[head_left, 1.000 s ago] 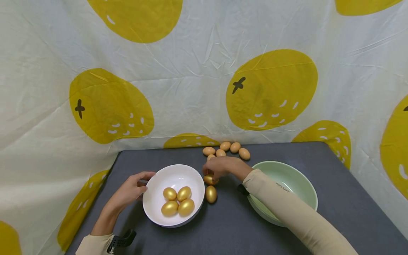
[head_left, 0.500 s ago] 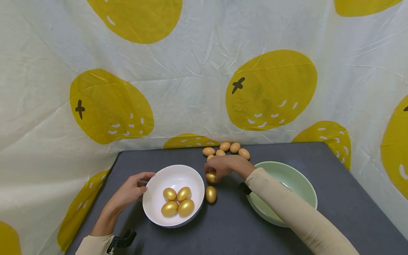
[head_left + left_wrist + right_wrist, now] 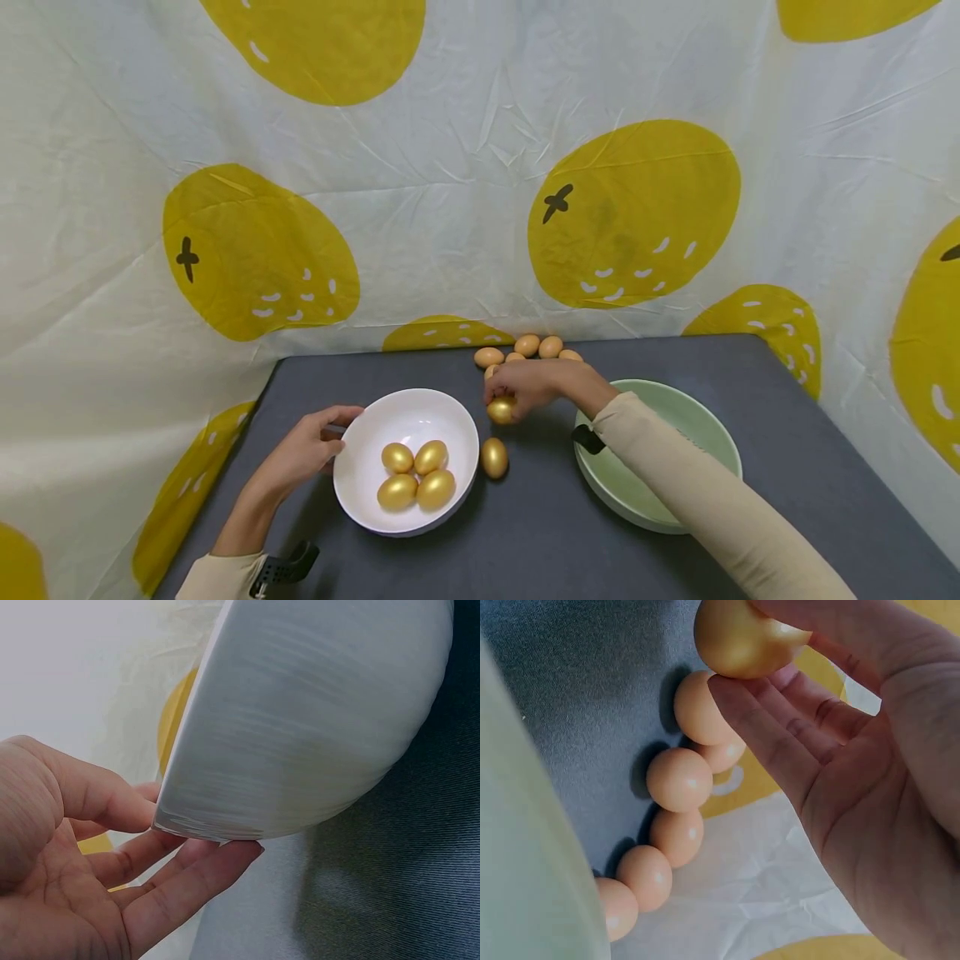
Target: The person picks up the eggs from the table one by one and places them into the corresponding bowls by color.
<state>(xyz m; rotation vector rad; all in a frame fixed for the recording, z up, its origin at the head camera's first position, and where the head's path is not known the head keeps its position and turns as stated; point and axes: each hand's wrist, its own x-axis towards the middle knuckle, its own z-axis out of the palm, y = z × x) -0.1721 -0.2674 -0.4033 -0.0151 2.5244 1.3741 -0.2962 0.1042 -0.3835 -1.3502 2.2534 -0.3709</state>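
A golden egg (image 3: 502, 409) is pinched between the thumb and fingers of my right hand (image 3: 534, 386), and the right wrist view shows the egg (image 3: 739, 645) close above the table. At the left, my left hand (image 3: 306, 444) holds the rim of a white bowl (image 3: 364, 442). In the left wrist view, the thumb meets the edge of the bowl (image 3: 300, 727) while the fingers lie against its outer side. Several golden eggs (image 3: 416, 475) lie inside that bowl. Another golden egg (image 3: 494, 458) sits on the table just right of it.
Several brown eggs (image 3: 527, 346) are grouped at the table's back edge, partly hidden behind my right hand. A light green bowl (image 3: 596, 492) stands at the right under my right forearm. Behind the dark grey table (image 3: 540, 542) hangs a fruit-patterned cloth (image 3: 442, 250).
My right hand has closed its pinch on the golden egg and shifted it slightly back and to the right. The left hand and the white bowl have stayed in place.
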